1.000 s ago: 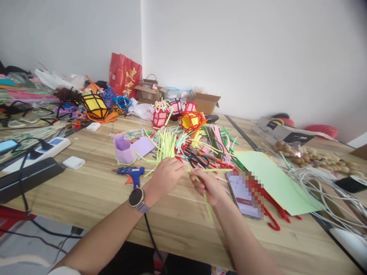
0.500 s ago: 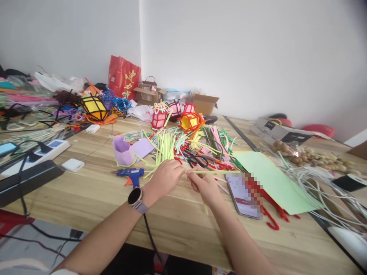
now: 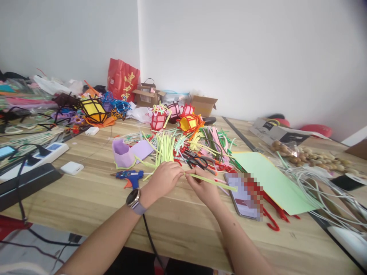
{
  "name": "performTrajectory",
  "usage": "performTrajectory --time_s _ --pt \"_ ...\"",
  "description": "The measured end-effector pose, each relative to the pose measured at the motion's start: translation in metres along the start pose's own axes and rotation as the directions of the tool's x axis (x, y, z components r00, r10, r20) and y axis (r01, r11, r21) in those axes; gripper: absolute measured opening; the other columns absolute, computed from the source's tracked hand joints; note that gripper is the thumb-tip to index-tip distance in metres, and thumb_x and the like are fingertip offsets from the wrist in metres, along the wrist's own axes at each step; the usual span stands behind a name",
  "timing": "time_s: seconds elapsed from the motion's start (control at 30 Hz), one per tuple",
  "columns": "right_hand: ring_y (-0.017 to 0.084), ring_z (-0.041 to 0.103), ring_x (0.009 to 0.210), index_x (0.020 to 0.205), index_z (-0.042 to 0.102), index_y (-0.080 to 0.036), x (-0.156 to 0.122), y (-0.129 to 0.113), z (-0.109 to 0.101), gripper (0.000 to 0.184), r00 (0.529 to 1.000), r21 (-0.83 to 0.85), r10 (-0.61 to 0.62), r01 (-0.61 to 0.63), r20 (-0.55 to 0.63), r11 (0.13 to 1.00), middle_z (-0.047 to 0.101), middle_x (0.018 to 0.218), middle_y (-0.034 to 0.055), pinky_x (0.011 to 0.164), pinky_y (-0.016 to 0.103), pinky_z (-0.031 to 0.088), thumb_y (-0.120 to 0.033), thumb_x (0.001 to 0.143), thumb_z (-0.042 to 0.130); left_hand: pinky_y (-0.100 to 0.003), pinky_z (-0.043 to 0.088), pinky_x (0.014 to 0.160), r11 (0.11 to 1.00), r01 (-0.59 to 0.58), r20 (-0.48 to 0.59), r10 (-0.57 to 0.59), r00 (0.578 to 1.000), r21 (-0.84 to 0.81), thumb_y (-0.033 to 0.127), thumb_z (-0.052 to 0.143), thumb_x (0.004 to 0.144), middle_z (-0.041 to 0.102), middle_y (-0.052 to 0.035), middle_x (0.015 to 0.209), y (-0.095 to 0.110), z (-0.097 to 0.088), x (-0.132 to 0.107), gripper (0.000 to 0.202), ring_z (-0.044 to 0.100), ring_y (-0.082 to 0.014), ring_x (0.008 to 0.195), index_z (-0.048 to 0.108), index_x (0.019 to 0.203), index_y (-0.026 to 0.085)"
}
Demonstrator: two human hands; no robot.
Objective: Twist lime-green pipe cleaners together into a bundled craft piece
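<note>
My left hand [image 3: 165,178] and my right hand [image 3: 203,187] meet over the middle of the wooden table, fingertips pinched close together. Between them they grip a yellow-green pipe cleaner [image 3: 216,182], whose free end slants right over the back of my right hand toward the phone. Exactly how it is bent at the fingertips is hidden. Just beyond my hands lies a bundle of yellow-green pipe cleaners [image 3: 165,147]. A blue glue gun [image 3: 130,175] rests left of my left hand, near a purple six-sided cup shape [image 3: 122,154] with a yellow-green strip round its base.
Black-handled scissors [image 3: 200,162] lie beyond my right hand. A phone [image 3: 241,198] and green sheets [image 3: 275,179] are to the right. Small lanterns [image 3: 189,122] stand farther back. A power strip [image 3: 50,154] sits at left; a black cord hangs over the front edge.
The free end of the pipe cleaner has swung down toward me, from nearly level to slanting over the phone. My hands stay almost in place.
</note>
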State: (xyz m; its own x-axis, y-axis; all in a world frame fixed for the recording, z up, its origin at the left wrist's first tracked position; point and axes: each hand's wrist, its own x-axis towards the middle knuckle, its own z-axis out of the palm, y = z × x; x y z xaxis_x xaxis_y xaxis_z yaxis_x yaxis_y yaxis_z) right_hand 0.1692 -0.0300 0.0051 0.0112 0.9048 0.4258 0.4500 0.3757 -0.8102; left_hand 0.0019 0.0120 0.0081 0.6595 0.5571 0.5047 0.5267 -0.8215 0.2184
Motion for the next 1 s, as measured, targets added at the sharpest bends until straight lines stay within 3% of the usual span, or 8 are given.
performTrajectory --time_s 0.2,0.27,0.37,0.5,0.57,0.67,0.8,1.0 --pt "0.006 0.020 0.036 0.057 0.048 -0.020 0.000 -0.003 0.008 0.027 0.816 0.417 0.493 -0.578 0.302 0.701 0.033 0.041 -0.0084 0.038 0.022 0.015 -0.042 0.071 0.056 -0.036 0.040 0.077 0.971 -0.080 -0.018 0.086 0.996 0.227 0.020 0.045 0.092 0.064 -0.0044 0.082 0.006 0.001 -0.004 0.019 0.055 -0.0205 0.083 0.061 0.084 0.017" --pt "0.007 0.023 0.038 0.059 0.049 -0.020 0.000 -0.004 0.005 0.025 0.849 0.406 0.452 -0.527 0.272 0.746 0.036 0.045 -0.0075 0.039 0.022 0.018 -0.040 0.071 0.057 -0.036 0.040 0.077 0.975 -0.067 -0.030 0.075 0.997 0.213 0.019 0.045 0.092 0.065 -0.0044 0.085 0.005 0.002 -0.004 0.018 0.056 -0.0205 0.084 0.062 0.087 0.017" --pt "0.010 0.041 0.049 0.066 0.057 -0.020 0.002 -0.003 -0.003 0.015 0.988 0.178 0.144 -0.153 0.063 0.972 0.050 0.055 -0.0024 0.048 0.023 0.032 -0.032 0.074 0.060 -0.034 0.042 0.078 0.997 0.005 -0.058 -0.001 0.998 0.073 0.019 0.046 0.092 0.068 -0.0043 0.092 0.001 0.003 -0.001 0.019 0.059 -0.0193 0.087 0.064 0.097 0.018" --pt "0.015 0.055 0.066 0.075 0.065 -0.021 0.001 0.000 -0.007 0.011 0.977 -0.111 -0.207 0.212 0.056 0.971 0.062 0.071 0.0033 0.062 0.027 0.041 -0.024 0.079 0.056 -0.028 0.044 0.075 0.990 0.025 -0.054 -0.033 0.998 -0.140 0.020 0.047 0.092 0.069 -0.0024 0.088 -0.002 0.001 0.002 0.019 0.061 -0.0159 0.084 0.065 0.094 0.019" --pt "0.015 0.053 0.062 0.073 0.065 -0.021 0.000 0.000 -0.004 0.009 0.986 -0.106 -0.163 0.166 0.035 0.980 0.061 0.067 0.0026 0.058 0.027 0.040 -0.025 0.077 0.058 -0.028 0.044 0.072 0.991 0.037 -0.056 -0.045 0.997 -0.131 0.021 0.047 0.092 0.067 -0.0022 0.083 -0.001 0.000 0.002 0.019 0.060 -0.0157 0.080 0.065 0.086 0.018" --pt "0.011 0.040 0.045 0.064 0.058 -0.020 -0.002 -0.002 0.005 0.017 0.986 0.160 0.164 -0.163 0.009 0.974 0.049 0.050 -0.0026 0.045 0.023 0.030 -0.033 0.074 0.060 -0.032 0.042 0.073 0.999 0.028 -0.095 -0.025 0.995 0.034 0.022 0.046 0.092 0.066 -0.0036 0.081 0.004 0.000 -0.001 0.021 0.059 -0.0182 0.080 0.064 0.083 0.018" --pt "0.005 0.022 0.038 0.059 0.050 -0.019 0.000 -0.005 0.010 0.029 0.849 0.520 0.468 -0.522 0.244 0.676 0.044 0.048 -0.0053 0.037 0.021 0.015 -0.044 0.068 0.063 -0.036 0.039 0.077 0.977 -0.035 -0.125 0.062 0.990 0.209 0.020 0.043 0.093 0.067 -0.0055 0.086 0.008 0.000 -0.004 0.022 0.057 -0.0198 0.084 0.065 0.091 0.018" --pt "0.011 0.041 0.049 0.068 0.061 -0.020 0.001 -0.006 0.000 0.025 0.990 0.208 0.142 -0.138 -0.001 0.968 0.051 0.054 -0.0020 0.047 0.024 0.032 -0.043 0.075 0.062 -0.033 0.043 0.079 0.997 0.059 -0.114 -0.064 0.991 -0.051 0.024 0.042 0.094 0.069 -0.0046 0.095 0.003 0.001 0.000 0.023 0.060 -0.0180 0.090 0.064 0.101 0.019"
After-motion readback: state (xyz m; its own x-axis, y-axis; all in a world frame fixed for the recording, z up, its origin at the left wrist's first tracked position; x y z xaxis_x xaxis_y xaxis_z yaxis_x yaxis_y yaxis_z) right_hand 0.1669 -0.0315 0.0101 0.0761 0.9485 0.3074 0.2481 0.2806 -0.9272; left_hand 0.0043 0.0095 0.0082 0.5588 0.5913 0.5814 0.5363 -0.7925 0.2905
